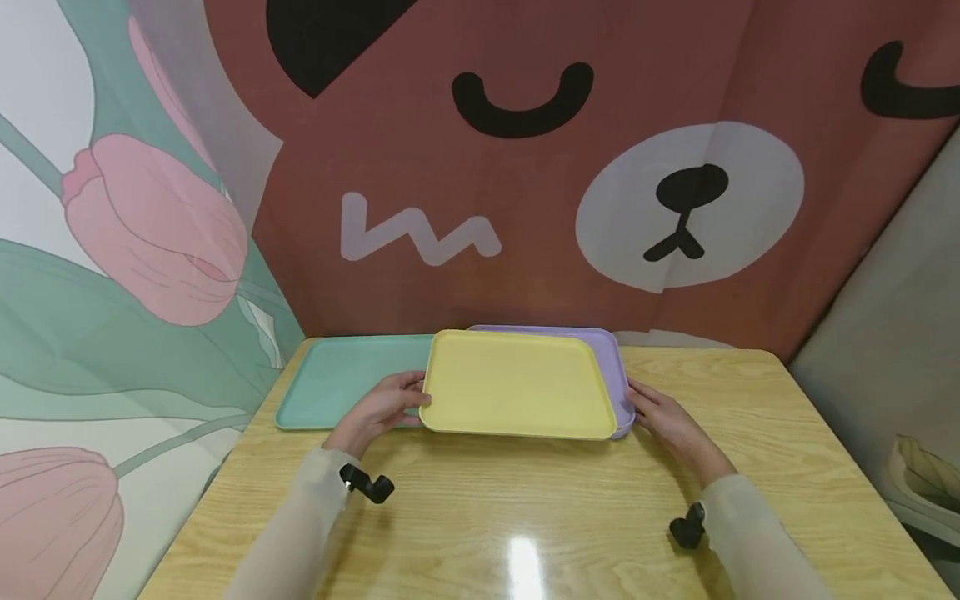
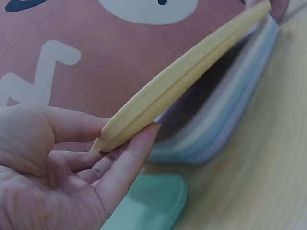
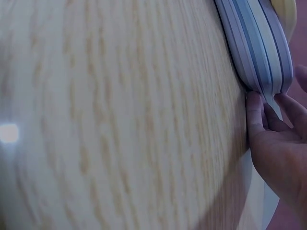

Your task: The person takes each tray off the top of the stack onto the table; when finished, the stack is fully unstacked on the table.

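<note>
The left hand [image 1: 386, 406] is pinching the yellow tray [image 1: 517, 383] by one end, holding it above the tray stack [image 3: 261, 43] on the desk [image 1: 465, 508]; the right hand [image 1: 670, 418] is touching the stack, its grip unclear.

1. Head: looks forward and down from above the wooden table [image 1: 480, 500], farthest back, the wall hanging [image 1: 525, 208] at twelve o'clock.
2. Left wrist: close by the left hand [image 2: 57, 182] at eight o'clock, facing along the yellow tray [image 2: 177, 76] toward one.
3. Right wrist: low over the table, grain running twelve to six; right hand [image 3: 280, 148] at three, tray stack [image 3: 259, 48] at two.
4. Head and left wrist share hanging and yellow tray; both wrists, the stack.
</note>
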`<state>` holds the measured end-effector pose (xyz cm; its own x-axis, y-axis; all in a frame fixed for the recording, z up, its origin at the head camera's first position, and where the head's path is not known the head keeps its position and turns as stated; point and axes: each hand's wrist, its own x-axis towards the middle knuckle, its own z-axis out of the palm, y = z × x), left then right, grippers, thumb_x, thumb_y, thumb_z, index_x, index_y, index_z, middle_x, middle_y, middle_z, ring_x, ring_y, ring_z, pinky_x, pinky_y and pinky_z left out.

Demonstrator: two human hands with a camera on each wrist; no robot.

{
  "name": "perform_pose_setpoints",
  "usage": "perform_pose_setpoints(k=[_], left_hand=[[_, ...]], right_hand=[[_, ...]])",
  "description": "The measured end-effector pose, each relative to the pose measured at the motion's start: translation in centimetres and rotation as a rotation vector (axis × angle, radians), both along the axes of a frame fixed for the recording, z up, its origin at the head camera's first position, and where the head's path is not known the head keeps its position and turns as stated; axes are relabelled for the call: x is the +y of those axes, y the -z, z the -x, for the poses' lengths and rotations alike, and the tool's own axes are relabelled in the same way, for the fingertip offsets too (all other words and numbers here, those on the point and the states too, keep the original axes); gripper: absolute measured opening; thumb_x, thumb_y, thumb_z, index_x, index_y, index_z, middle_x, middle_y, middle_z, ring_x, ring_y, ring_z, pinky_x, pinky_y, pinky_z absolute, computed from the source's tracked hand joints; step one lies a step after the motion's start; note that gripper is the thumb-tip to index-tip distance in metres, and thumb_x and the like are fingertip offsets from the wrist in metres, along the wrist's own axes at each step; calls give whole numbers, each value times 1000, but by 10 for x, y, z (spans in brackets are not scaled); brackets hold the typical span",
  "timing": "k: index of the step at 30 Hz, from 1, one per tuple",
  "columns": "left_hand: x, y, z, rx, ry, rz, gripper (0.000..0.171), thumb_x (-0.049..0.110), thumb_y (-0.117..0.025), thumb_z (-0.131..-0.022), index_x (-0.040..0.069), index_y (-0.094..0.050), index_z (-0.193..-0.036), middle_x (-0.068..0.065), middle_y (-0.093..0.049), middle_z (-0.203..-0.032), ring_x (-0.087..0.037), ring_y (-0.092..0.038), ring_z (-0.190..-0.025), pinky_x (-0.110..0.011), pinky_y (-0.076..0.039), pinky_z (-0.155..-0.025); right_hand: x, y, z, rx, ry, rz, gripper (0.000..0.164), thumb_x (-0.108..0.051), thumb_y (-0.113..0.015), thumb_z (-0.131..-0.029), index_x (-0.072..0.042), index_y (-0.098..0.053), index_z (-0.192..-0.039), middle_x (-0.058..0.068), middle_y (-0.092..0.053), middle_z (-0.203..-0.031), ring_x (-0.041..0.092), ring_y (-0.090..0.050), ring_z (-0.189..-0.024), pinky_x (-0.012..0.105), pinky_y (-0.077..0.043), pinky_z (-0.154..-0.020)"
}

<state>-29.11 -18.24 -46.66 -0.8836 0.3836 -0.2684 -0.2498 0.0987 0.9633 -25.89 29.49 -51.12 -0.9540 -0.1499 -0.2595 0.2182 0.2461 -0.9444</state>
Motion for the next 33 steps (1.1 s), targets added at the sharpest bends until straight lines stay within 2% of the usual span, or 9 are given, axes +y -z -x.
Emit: perform_pose_setpoints(k=[5,13,20,24,33], left_hand=[[-19,5,-10,-22,23,-17,67,0,-57,-100,-3,-23,-158,-27,-51,-142,-23,-69,-104,-40,-61,-83],[-51,7,-24,-9,71,-41,67,0,-57,-100,-6,-22,-157,-23,-55,-139,-23,-70,-102,-38,-62,-80],[-75,11,-34,-5,86,-46,70,1,-55,-101,-8,-15,-158,-28,-35,-155,-22,-69,-105,-38,-61,-83],[-89,13,-40,-5,82,-36,70,2,-53,-102,-6,-12,-159,-29,-32,-156,-22,-69,-105,-41,-61,-83],[-120,6,-57,13,110,-27,73,6,-53,-104,-4,-8,-160,-20,-44,-152,-22,-69,-108,-44,-61,-84]], right_hand=[[0,-1,-1,9,5,11,66,-32,-42,-110,-6,-12,-162,25,-15,-165,39,-25,-150,48,-29,-120],[1,1,0,-7,14,-10,69,-37,-44,-109,-8,-12,-163,26,-16,-165,39,-27,-149,48,-29,-120],[3,0,0,-14,1,-12,70,-39,-44,-109,-9,-11,-163,24,-12,-166,40,-28,-148,50,-24,-121],[1,0,0,-16,0,-15,71,-41,-45,-109,-9,-11,-163,21,-9,-168,39,-27,-149,50,-24,-122],[-1,-3,-1,-51,12,-39,70,-42,-41,-109,-10,-10,-163,21,-8,-168,41,-25,-149,53,-21,-122]])
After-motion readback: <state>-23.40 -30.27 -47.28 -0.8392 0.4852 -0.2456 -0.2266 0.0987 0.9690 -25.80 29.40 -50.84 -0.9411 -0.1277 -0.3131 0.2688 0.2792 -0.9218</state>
